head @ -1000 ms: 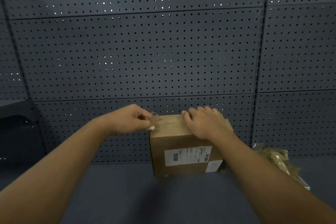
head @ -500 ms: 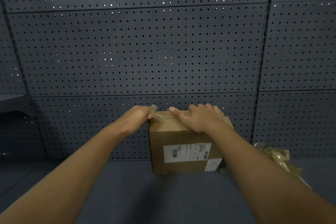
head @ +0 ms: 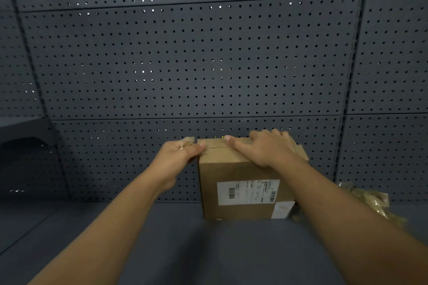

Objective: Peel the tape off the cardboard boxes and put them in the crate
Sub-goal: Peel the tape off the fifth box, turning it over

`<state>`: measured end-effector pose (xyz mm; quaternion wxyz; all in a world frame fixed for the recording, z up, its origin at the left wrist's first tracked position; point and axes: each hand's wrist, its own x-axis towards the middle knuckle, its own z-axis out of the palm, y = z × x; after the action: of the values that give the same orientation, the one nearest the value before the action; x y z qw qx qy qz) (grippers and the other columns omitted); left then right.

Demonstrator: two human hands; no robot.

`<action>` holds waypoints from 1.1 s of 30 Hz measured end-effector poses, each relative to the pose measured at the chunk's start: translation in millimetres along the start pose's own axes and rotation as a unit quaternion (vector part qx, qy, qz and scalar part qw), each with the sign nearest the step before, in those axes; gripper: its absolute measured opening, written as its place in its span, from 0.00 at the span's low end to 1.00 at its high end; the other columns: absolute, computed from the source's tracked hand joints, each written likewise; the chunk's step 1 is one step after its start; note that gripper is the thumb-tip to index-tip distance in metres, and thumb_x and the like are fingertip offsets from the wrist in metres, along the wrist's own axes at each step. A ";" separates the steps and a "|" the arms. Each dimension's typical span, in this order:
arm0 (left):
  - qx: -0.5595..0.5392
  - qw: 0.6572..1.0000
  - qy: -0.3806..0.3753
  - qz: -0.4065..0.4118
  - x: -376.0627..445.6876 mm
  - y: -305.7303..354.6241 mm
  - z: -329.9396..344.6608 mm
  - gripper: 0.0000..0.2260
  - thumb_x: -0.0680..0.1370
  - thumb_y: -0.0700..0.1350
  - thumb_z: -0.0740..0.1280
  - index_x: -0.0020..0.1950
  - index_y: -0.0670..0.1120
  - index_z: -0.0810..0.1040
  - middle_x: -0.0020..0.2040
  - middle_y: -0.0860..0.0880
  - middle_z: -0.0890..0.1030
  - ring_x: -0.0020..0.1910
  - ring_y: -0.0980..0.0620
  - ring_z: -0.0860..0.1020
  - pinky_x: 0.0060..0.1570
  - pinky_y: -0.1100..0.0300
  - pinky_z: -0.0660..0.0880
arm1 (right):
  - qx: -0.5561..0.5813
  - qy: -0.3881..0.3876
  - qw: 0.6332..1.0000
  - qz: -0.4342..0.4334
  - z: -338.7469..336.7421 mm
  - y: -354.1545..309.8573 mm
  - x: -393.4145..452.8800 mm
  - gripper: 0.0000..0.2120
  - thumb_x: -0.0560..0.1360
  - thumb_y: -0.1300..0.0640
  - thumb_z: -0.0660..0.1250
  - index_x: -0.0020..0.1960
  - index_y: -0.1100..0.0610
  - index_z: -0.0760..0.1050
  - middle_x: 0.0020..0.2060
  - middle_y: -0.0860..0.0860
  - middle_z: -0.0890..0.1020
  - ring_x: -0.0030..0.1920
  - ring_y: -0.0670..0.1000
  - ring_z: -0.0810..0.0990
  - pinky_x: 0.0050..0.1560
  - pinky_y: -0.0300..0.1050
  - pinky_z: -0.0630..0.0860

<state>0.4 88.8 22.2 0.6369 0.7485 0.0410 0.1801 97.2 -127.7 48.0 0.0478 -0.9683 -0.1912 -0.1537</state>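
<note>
Dark pegboard wall (head: 185, 65) behind grey shelf (head: 185, 238). Cardboard box (head: 234, 192) upright on shelf, against wall, white label (head: 247, 192) facing viewer. Left hand (head: 178, 157) at box's top left corner, pinching tape strip (head: 188, 139). Right hand (head: 264, 148) flat on box top, fingers spread. Crumpled tape pile (head: 370, 201) right of box.

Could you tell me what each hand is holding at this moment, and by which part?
The left hand pinches the tape by its lifted free end. The right hand holds nothing; it presses flat on the cardboard box.
</note>
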 end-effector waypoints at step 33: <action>0.169 0.984 0.054 0.001 -27.7 23.7 8.6 0.34 0.72 0.81 0.56 0.55 0.52 0.76 0.49 0.51 0.82 0.47 0.51 0.82 0.53 0.48 0.82 | -0.016 -0.014 1.000 0.013 0.6 -3.1 -0.4 0.58 0.66 0.15 0.31 0.77 0.50 0.69 0.74 0.57 0.72 0.75 0.61 0.66 0.73 0.61 0.57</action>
<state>-26.7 68.3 38.1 0.4981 0.8344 0.1049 0.2114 95.8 -124.9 47.4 0.0321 -0.9732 -0.1772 -0.1429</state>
